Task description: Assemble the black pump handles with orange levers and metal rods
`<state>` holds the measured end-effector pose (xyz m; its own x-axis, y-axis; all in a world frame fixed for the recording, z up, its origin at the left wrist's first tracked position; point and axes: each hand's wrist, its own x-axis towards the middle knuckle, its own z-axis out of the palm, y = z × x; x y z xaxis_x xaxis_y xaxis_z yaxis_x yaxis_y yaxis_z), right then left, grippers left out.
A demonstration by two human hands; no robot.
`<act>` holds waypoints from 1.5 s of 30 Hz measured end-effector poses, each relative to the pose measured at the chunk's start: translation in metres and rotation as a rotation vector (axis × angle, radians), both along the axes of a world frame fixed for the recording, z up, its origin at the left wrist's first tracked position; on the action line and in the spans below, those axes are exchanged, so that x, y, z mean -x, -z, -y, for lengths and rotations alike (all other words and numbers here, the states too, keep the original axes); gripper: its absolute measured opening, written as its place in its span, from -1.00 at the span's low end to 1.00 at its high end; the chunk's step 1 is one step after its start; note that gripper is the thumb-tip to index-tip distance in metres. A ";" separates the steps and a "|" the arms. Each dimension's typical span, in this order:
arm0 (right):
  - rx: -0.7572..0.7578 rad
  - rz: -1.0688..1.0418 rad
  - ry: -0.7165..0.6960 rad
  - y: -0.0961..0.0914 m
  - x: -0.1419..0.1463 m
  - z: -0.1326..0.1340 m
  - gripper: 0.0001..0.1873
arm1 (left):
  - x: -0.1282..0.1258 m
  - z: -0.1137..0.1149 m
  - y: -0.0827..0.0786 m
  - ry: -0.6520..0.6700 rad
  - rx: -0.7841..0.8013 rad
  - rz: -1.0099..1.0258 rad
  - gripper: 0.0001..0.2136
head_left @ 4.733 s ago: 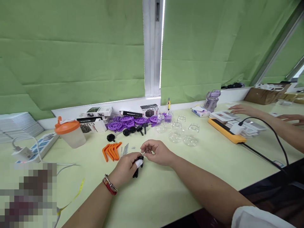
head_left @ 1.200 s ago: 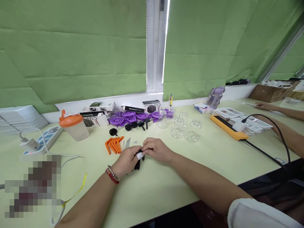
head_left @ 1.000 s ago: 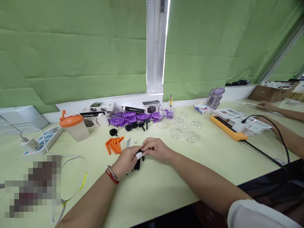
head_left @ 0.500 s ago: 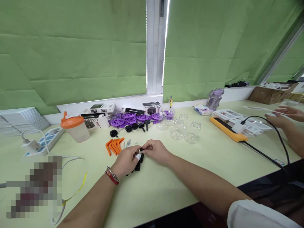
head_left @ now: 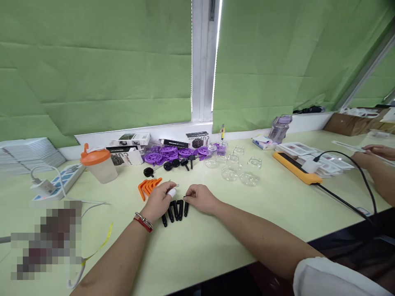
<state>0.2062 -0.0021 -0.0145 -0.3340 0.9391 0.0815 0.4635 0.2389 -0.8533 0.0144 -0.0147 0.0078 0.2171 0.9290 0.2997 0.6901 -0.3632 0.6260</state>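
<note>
Several short black rods [head_left: 174, 210] lie side by side on the pale green table [head_left: 216, 238] between my hands. My right hand [head_left: 200, 199] is closed in a pinch on the top end of the rightmost black rod [head_left: 186, 208]. My left hand [head_left: 158, 200] has a white cot on one fingertip and its fingers are curled. Its fingertips are at the small metal pins [head_left: 167, 184] beside the orange brackets [head_left: 148, 186]. What it pinches is too small to make out.
Behind the hands lie black knobs [head_left: 173, 165], purple discs [head_left: 173, 153] and clear glass jars [head_left: 237, 166]. An orange-lidded cup [head_left: 97, 164] and a power strip [head_left: 58, 181] are at the left. At the right are a yellow device [head_left: 294, 166], a black cable and a co-worker's hands [head_left: 376, 153].
My hands have parted. The black rods that my left hand held now lie in a row on the table. My left hand has moved back toward the metal pins.
</note>
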 end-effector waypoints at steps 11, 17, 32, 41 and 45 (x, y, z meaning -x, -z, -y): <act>-0.013 -0.043 -0.051 0.002 0.000 -0.002 -0.96 | -0.018 0.013 -0.006 0.418 -0.098 -0.274 -0.70; -0.045 -0.078 -0.058 0.007 0.000 -0.002 -0.94 | -0.020 0.012 0.005 0.366 -0.011 -0.409 -0.57; -0.121 -0.029 0.061 0.000 -0.002 -0.005 -0.81 | -0.016 0.008 0.011 0.356 0.091 -0.461 -0.45; -0.605 0.248 -0.242 -0.017 0.010 0.026 -0.71 | 0.004 0.007 -0.001 0.013 -0.148 0.239 -0.54; -0.714 0.461 -0.477 -0.022 0.026 0.039 -0.51 | 0.003 0.007 -0.001 -0.107 -0.214 0.313 -0.58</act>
<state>0.1803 -0.0413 0.0071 -0.8079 0.4775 0.3453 0.4363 0.8786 -0.1942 0.0114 -0.0212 0.0092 -0.0105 0.8509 0.5253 0.5186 -0.4445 0.7304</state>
